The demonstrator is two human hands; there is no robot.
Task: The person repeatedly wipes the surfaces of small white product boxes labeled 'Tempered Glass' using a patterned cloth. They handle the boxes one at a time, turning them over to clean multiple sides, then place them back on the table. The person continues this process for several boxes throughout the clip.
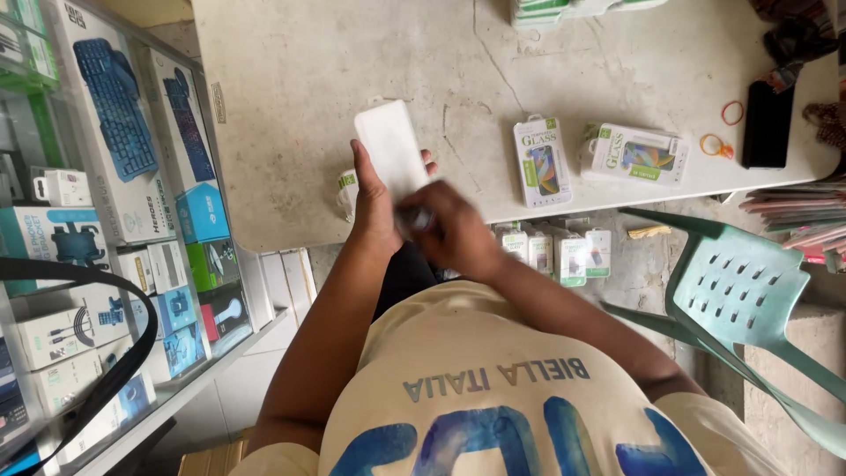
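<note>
From the head view, the person's left hand is wrapped around the lower end of a flat white rectangular package, thumb on one long edge and fingertips showing past the other, so it is held upright above the near edge of the table. The package looks smooth and matte, with rounded corners. The right hand is curled closed at the package's bottom end, blurred, and seems to pinch something small and pale there; what it is cannot be told.

The table is a pale, worn slab, speckled and marked with a long crack. On it, well to the right of the hands, lie 2 glossy retail boxes of screen-protector glass: 1 upright box and 1 lying sideways. Further right sit 2 rubber bands, a red one and an orange one, beside a black phone. A small white packet with a green tab peeks out just behind the left wrist.

Below the table edge stands a row of small packets on the floor. A green plastic chair with slotted holes stands at right. At left, a glass display case holds cardboard boxes of keyboards and accessories.
</note>
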